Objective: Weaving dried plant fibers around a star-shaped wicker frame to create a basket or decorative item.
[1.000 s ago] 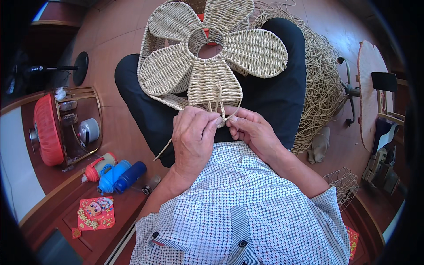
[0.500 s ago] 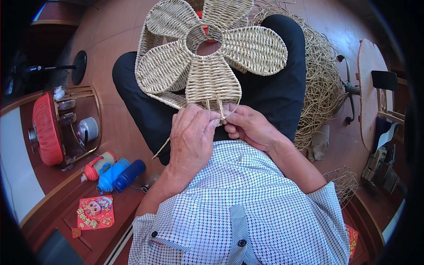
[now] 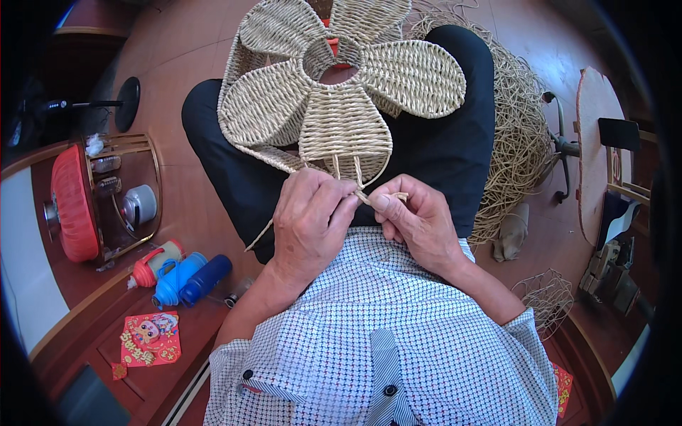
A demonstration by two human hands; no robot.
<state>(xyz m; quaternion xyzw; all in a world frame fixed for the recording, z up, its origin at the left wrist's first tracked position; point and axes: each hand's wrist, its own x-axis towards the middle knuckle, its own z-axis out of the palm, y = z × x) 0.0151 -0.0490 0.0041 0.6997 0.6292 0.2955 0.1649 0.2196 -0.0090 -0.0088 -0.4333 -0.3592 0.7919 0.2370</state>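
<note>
A flower-shaped woven straw frame (image 3: 344, 128), its petals set round an open centre hole, rests across my lap. From the lower petal's edge hang strands of twisted straw cord (image 3: 358, 170), which cross between my hands. My left hand (image 3: 311, 226) pinches the cord where the strands meet, its fingertips just under the petal. On the other side my right hand (image 3: 419, 221) grips a short cord end between thumb and forefinger, the tip sticking out past the fingers. Another loose cord end trails out to the left of my left hand.
A large heap of straw cord (image 3: 517, 128) lies on the floor at the right, with a greyish cloth (image 3: 511, 233) and a wire frame (image 3: 547, 302) nearer. Bottles, including a dark blue one (image 3: 206, 280), and a red-covered basin (image 3: 74, 206) are on the left.
My right hand has moved slightly right and down, drawing the cord end away from the left hand. A crossing of strands now shows between them. The left hand stays nearly in place.
</note>
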